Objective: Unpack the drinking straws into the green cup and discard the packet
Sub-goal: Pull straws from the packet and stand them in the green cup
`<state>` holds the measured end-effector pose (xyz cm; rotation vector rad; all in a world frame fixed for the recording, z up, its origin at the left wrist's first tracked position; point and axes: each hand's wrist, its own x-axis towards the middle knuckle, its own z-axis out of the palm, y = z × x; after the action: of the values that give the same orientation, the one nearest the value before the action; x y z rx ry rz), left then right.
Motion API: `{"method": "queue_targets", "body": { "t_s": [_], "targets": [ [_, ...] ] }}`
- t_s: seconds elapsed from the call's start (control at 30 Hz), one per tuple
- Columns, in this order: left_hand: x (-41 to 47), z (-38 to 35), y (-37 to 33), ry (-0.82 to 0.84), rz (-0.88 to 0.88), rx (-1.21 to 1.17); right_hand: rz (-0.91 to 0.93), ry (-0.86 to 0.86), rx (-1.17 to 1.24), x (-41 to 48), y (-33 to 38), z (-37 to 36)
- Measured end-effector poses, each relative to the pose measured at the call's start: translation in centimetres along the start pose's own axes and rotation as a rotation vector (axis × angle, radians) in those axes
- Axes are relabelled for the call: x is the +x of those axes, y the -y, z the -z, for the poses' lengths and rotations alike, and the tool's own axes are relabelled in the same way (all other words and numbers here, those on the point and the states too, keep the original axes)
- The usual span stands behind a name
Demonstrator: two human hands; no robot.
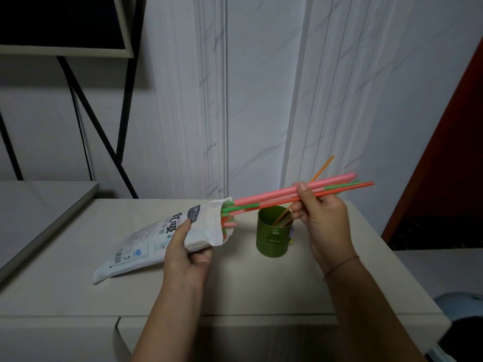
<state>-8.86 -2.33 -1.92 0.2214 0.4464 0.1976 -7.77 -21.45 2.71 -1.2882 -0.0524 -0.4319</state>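
Note:
A white printed straw packet (146, 241) lies tilted on the beige table, its open end raised toward the right. My left hand (187, 253) grips the packet near that opening. A bunch of pink, orange and green straws (277, 195) sticks halfway out of the packet, and my right hand (320, 218) pinches them above the green cup (271, 239). The cup stands upright on the table and holds an orange straw (322, 168) that leans up to the right behind my hand. More straw ends show inside the packet mouth.
The beige table (261, 288) has its front edge near me and a right edge beyond the cup. A second grey surface (39, 202) adjoins on the left. A black metal stand (104, 131) rises at the back left against the white wall. A red panel (449, 163) is at right.

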Motion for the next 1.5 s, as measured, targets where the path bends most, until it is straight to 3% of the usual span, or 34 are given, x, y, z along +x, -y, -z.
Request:
{"method": "queue_targets", "body": {
  "t_s": [0.23, 0.5, 1.03, 1.5],
  "targets": [
    [-0.5, -0.5, 0.7, 0.06, 0.025, 0.021, -0.074, 0.091, -0.084, -0.2, -0.7, -0.9],
    [-0.8, -0.4, 1.2, 0.052, 0.032, 0.078, -0.104, 0.078, -0.058, -1.2, -1.3, -2.3],
    [1.5, 0.5, -1.4, -0.042, -0.098, 0.048, 0.081, -0.126, -0.109, 2.0, 2.2, 2.8],
    [2.3, 0.7, -1.1, -0.059, -0.1, 0.071, 0.152, -0.252, -0.277, 3.3, 2.1, 5.0]
  ]
}}
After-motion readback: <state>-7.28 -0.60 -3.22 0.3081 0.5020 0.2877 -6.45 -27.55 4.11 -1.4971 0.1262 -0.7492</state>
